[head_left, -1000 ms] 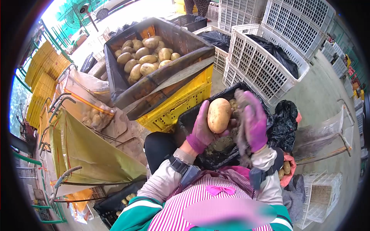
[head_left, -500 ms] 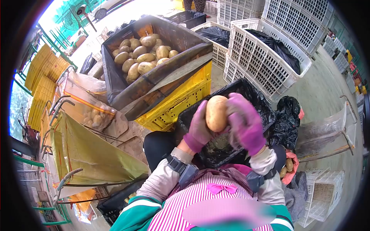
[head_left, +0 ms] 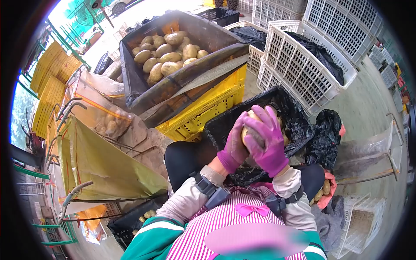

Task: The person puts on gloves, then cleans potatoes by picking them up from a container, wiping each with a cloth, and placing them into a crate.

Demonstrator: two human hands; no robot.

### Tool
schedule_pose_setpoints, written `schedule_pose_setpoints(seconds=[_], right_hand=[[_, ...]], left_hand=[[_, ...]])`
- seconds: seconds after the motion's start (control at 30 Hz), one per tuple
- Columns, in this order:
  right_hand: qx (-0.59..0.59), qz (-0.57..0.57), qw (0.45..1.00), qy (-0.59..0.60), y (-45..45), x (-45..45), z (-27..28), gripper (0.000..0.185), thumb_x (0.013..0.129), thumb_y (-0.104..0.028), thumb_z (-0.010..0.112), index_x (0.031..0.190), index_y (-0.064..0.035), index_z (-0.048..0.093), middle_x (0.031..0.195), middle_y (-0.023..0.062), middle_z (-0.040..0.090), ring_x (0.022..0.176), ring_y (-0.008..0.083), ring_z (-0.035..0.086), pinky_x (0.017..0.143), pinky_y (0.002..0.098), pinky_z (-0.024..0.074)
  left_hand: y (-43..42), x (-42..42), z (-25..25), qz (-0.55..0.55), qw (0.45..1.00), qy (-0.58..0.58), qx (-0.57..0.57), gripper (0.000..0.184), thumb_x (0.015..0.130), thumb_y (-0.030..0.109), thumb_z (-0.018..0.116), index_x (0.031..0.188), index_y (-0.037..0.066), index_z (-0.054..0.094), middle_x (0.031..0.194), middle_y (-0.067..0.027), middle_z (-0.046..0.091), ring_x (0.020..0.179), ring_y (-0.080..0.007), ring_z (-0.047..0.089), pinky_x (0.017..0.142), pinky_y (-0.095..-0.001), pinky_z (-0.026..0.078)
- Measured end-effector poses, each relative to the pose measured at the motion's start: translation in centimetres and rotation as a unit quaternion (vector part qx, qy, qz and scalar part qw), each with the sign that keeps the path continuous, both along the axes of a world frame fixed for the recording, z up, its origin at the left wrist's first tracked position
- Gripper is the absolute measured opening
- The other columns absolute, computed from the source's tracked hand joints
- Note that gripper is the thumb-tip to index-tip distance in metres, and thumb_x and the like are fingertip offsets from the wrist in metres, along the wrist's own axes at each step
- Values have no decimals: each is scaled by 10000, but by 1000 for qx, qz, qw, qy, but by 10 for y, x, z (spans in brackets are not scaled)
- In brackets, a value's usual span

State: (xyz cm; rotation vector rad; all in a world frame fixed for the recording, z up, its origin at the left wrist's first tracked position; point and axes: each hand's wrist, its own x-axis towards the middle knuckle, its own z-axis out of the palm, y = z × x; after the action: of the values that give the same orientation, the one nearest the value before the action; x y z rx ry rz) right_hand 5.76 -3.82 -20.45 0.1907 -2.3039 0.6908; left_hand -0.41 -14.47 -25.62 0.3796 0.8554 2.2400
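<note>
A tan potato is between my two purple-gloved hands, above a crate lined with black plastic. My left hand grips its left side. My right hand wraps over its top and right side, its fingers covering much of it. A few potatoes show in the lined crate behind my right hand, partly hidden by it. Beyond my hands, a dark-lined bin holds a heap of potatoes and rests on a yellow crate.
White plastic crates with black liners stand at the upper right. Bunched black plastic lies right of my knees, near a pink bag of potatoes. A yellow-green sheet on a metal frame is at the left.
My right hand has turned and closed over the potato, which is now more covered. The view has shifted slightly, and potatoes now show in the lined crate.
</note>
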Motion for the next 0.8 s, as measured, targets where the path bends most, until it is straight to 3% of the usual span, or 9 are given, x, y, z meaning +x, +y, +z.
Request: schedule_pose_setpoints(seconds=[0.13, 0.2, 0.23, 0.33, 0.4, 0.53, 0.63, 0.73, 0.8], right_hand=[[-179, -9, 984, -5, 8, -17, -12, 233, 886, -130, 587, 1093, -50, 660, 1109, 157, 648, 1026, 346, 617, 936, 437, 473], [-184, -72, 980, -2, 23, -21, -11, 208, 916, -135, 569, 1070, -26, 656, 1024, 128, 674, 919, 272, 651, 854, 375, 517], [-316, -77, 944, -49, 32, -21, -10, 217, 939, -143, 551, 1085, -15, 647, 1018, 117, 673, 878, 228, 654, 807, 336, 526], [-570, -15, 818, -81, 41, -9, -5, 262, 990, -150, 502, 1185, 1, 591, 1038, 94, 670, 852, 151, 661, 761, 267, 536], [-521, 34, 852, -46, 32, 6, 5, 254, 972, -122, 522, 1186, -4, 592, 1104, 133, 659, 977, 189, 656, 833, 291, 532], [-146, 69, 987, 25, 12, 4, 7, 242, 948, -93, 548, 1167, -9, 606, 1190, 196, 618, 1135, 258, 597, 948, 361, 486], [-276, 19, 960, -55, 23, -5, -1, 225, 977, -152, 535, 1103, 9, 631, 1094, 150, 662, 1019, 230, 644, 904, 333, 500], [-507, 12, 857, -84, 35, -8, -3, 296, 1012, -216, 485, 1175, 5, 596, 1071, 130, 669, 922, 172, 666, 770, 266, 547], [-515, 3, 853, -79, 37, -3, -2, 315, 1015, -228, 479, 1197, 7, 581, 1078, 136, 666, 922, 170, 666, 755, 264, 550]], left_hand=[[0, -9, -2, 101, 930, 343, -89, 602, 948, 381, 553, 1386, 21, 351, 1324, -165, 511, 1161, -240, 567, 982, -368, 475], [-1, -7, 20, -80, 984, -151, 39, 605, 933, 459, 539, 1348, 32, 429, 1226, -184, 569, 1066, -279, 615, 954, -355, 492], [-3, -3, 29, -56, 980, -188, -20, 596, 941, 519, 476, 1310, 51, 490, 1146, -178, 611, 957, -285, 650, 871, -346, 531], [-14, -18, 22, -289, 918, -184, 200, 596, 956, 528, 430, 1309, 52, 491, 1141, -154, 625, 919, -251, 660, 793, -348, 556], [-15, -15, 20, -196, 943, -255, 89, 670, 947, 593, 390, 1318, 41, 469, 1069, -177, 637, 730, -266, 669, 572, -320, 551], [-13, -17, 9, -185, 964, -162, 102, 584, 971, 515, 399, 1331, 60, 469, 1166, -151, 612, 956, -249, 644, 816, -350, 547], [-12, -12, 5, -137, 980, -139, 27, 574, 971, 491, 409, 1359, 69, 444, 1185, -147, 608, 1040, -244, 628, 872, -375, 538], [-18, -17, 13, -338, 908, -141, 205, 631, 954, 511, 428, 1413, 80, 390, 1242, -147, 575, 1060, -270, 618, 844, -406, 551], [-18, -8, 29, -186, 966, -153, 98, 652, 952, 506, 429, 1444, 87, 349, 1271, -163, 555, 1064, -295, 616, 821, -434, 560]])
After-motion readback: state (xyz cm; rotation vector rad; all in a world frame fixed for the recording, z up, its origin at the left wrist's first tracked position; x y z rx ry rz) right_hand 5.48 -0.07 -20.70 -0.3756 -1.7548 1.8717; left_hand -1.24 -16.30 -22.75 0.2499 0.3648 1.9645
